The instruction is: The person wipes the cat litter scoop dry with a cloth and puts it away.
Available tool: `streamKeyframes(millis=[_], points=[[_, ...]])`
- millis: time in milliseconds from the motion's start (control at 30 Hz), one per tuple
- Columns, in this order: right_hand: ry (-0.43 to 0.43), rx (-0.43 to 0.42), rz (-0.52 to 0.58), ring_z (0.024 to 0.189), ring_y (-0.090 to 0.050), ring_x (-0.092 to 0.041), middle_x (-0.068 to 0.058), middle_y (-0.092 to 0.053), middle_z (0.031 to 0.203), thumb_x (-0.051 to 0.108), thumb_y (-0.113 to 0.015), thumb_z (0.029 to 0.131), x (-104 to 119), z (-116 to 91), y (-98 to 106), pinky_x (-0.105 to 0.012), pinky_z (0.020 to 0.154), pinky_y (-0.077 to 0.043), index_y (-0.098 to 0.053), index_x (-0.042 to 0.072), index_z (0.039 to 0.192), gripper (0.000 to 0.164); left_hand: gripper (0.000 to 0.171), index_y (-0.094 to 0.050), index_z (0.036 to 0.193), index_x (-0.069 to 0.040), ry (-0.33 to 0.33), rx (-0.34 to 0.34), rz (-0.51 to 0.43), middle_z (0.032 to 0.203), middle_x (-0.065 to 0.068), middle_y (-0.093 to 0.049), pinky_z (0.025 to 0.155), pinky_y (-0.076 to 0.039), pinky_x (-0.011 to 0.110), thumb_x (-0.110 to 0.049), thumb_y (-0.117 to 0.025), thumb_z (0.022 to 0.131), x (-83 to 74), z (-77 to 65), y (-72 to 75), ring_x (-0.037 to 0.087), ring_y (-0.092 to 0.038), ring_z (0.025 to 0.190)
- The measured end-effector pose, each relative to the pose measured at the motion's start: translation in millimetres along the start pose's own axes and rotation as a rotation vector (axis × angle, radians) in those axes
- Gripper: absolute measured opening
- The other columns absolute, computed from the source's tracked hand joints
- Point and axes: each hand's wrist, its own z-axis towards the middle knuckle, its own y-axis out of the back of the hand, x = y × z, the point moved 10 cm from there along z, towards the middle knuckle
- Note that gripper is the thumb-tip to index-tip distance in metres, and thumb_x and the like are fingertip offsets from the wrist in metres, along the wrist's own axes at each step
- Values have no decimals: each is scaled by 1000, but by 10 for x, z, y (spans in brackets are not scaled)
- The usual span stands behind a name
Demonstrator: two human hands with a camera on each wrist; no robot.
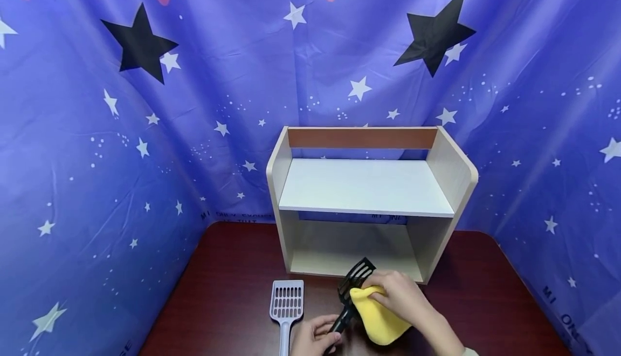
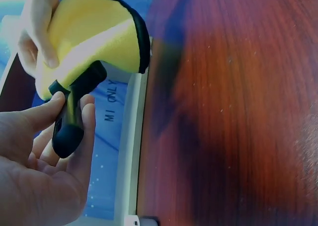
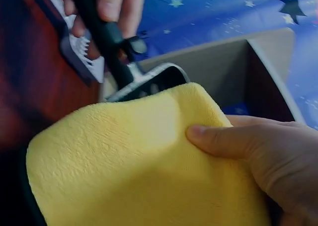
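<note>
My left hand (image 1: 316,336) grips the handle of a black slotted litter scoop (image 1: 345,308), its slotted head tilted up toward the shelf. A yellow cloth (image 1: 380,321) with a dark edge is pinched in my right hand (image 1: 395,291), thumb on top, at the scoop's head. In the right wrist view the cloth (image 3: 129,156) covers much of that head, and the scoop's black handle (image 3: 102,32) runs up into the left hand. The left wrist view shows the handle (image 2: 69,124) between thumb and fingers. Beside the left hand lies a grey slotted litter scoop (image 1: 287,305) on the table.
A two-tier pale wooden shelf (image 1: 366,186) stands at the back of the dark red-brown table (image 1: 218,291), just beyond the hands. Blue star-printed curtains (image 1: 233,75) enclose the table at the back and both sides.
</note>
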Motion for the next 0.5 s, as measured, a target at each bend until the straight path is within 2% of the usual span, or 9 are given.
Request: streamKeyframes(millis=[100,233,367,500], points=[[-44,-4,-59,74,-59,-3,16,-65,84,22,-78,73,1,17,-112,-25,60,-48,-65,28,83,18,38,-57,118,12,-31,40,7,102,31,-65,62,-56,24,-2,-66,84,-18,-17,-51,30,-68,83],[-95,-26,-65,65,-49,1,17,-59,78,22,-80,72,-26,9,-223,-18,52,-38,-58,28,79,23,38,-57,117,14,-40,59,21,100,32,-65,62,-56,26,-2,-66,84,-32,-41,-83,19,-68,79],[-106,-61,-76,62,-40,2,19,-53,74,21,-81,71,-25,2,-277,-17,53,-33,-55,27,75,27,36,-60,115,12,-29,29,60,97,27,-68,61,-56,25,-1,-68,82,-35,-66,-64,15,-69,76],[-112,-96,-101,64,-42,2,19,-54,74,20,-82,69,-19,5,-285,-18,54,-36,-57,27,74,27,36,-62,114,11,-17,11,90,95,24,-69,62,-55,22,-2,-69,81,-23,-75,-52,12,-69,76]])
